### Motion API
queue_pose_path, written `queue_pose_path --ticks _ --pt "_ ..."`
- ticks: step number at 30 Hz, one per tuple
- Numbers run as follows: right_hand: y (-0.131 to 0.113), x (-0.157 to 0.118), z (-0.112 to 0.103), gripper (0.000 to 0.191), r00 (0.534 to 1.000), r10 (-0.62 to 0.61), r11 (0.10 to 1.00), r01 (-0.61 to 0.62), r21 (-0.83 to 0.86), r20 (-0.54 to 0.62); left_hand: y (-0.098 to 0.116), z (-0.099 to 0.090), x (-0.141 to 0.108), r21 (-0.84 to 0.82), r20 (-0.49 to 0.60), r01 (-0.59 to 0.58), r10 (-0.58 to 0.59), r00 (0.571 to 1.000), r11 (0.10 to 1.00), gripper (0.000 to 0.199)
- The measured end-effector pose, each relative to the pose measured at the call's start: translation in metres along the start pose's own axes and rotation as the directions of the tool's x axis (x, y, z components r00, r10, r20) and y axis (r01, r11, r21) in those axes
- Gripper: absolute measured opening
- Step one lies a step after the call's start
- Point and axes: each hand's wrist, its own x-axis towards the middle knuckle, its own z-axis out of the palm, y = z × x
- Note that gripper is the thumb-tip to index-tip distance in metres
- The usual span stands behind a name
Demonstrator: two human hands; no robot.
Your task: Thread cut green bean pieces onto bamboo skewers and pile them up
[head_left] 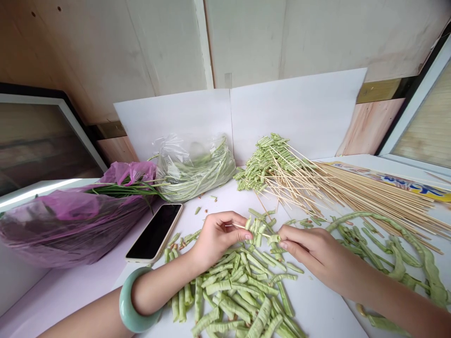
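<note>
My left hand [216, 237] pinches a skewer [243, 228], and my right hand [306, 249] grips a bean piece [273, 239] at its tip, both above a heap of cut beans [239, 286]. Loaded skewers [271, 164] lie beyond, near a bag of beans [195, 169]; a phone [154, 233] lies to my left.

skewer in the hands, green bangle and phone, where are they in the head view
bamboo skewer [241, 228], head view, on its shaft between the hands
green bangle [128, 303], head view, on the band's outer side
smartphone [154, 233], head view, on its dark screen
</note>
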Motion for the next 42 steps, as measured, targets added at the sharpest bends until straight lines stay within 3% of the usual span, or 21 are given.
queue_pose_path --ticks 9,14,20,31,36,40,42 --pt "0.000 0.000 0.000 0.029 1.000 0.010 1.000 -0.010 0.018 0.014 0.004 0.006 0.001 -0.199 0.019 0.095 -0.093 0.995 0.975 0.031" --pt "-0.001 0.000 0.000 0.030 1.000 0.013 1.000 -0.013 0.024 0.012 0.005 0.008 -0.001 -0.220 0.063 0.178 -0.168 0.984 0.959 0.031" --pt "-0.003 0.000 0.000 0.029 1.000 0.012 1.000 -0.012 0.027 0.014 0.003 0.008 -0.002 -0.212 0.050 0.168 -0.161 0.986 0.963 0.031" --pt "-0.002 -0.001 0.001 0.029 0.999 0.007 0.999 -0.009 0.036 0.034 0.010 0.008 -0.002 -0.149 0.109 0.160 -0.145 0.983 0.976 0.031" --pt "-0.002 0.001 0.000 0.028 1.000 -0.001 1.000 0.001 -0.006 0.006 0.010 0.009 -0.004 -0.140 0.086 0.149 -0.138 0.987 0.979 0.025" --pt "-0.001 0.003 -0.005 0.027 0.994 -0.042 0.995 0.032 -0.098 -0.100 0.010 0.000 0.000 -0.036 0.056 0.048 -0.046 0.997 0.998 0.018" --pt "0.000 0.004 -0.007 0.026 0.982 -0.057 0.990 0.033 -0.135 -0.178 0.013 -0.006 0.004 0.126 0.001 0.029 -0.029 1.000 0.992 0.022"
